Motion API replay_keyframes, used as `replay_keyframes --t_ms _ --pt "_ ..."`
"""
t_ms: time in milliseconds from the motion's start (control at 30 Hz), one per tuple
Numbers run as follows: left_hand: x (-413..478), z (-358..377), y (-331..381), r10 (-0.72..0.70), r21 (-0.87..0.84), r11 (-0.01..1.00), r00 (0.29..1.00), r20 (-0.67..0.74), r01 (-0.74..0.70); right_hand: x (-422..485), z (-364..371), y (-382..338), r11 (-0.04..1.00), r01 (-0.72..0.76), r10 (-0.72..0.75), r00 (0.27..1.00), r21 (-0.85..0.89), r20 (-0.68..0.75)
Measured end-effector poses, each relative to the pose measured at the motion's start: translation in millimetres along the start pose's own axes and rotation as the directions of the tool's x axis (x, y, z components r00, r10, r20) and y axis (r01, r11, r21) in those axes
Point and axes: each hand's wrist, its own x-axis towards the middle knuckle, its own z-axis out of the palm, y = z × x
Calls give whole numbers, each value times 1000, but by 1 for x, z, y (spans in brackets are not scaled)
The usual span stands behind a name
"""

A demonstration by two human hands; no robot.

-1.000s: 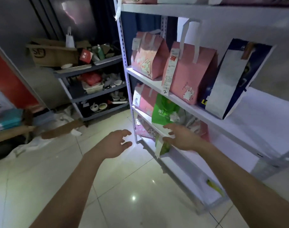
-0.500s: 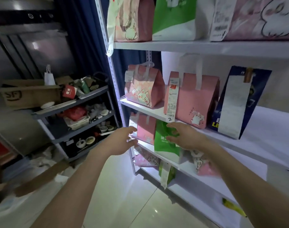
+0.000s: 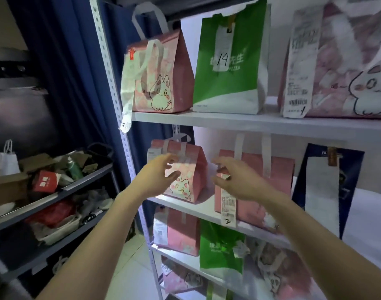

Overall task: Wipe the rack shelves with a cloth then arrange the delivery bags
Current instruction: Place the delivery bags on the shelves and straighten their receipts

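- Rack [image 3: 250, 121]: white shelves, pale grey frame.
- Top cat bag [image 3: 176, 83]: pink, pale check, cream cartoon cat.
- Green bag [image 3: 226, 79]: green over white, black "14".
- Middle cat bag [image 3: 194, 169]: pink, cat print.
- Navy bag [image 3: 354, 169]: dark blue.
- Curtain [image 3: 77, 72]: dark blue.

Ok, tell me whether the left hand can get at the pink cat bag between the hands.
Probably yes. The left hand is open right in front of the pink cat bag, with nothing between them, and the bag stands near the front edge of its shelf.
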Motion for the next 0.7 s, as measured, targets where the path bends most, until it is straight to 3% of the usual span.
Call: replay_keyframes --t_ms 100,200,367,467,600,700 --pt "49 -12 12 113 -32 992 979 -170 -120 21 -35 -8 1000 -26 25 986 0 -168" --pt "89 -22 26 175 -143 962 930 -324 -231 40 -61 -16 998 -52 65 925 44 -375" --pt "141 -38 43 287 -185 895 840 -461 -407 62 -93 -28 995 -67 -9 644 -68 -765" --pt "169 -45 51 322 -154 884 814 -483 -441 78 -106 -28 978 -186 28 560 -93 -828" --pt "202 -45 67 265 -299 880 905 -333 -368 101 -110 -30 915 -397 187 586 -78 -789" --pt "221 -38 73 219 -496 818 955 -200 -292 116 -114 -28 877 -465 408 584 122 -701"
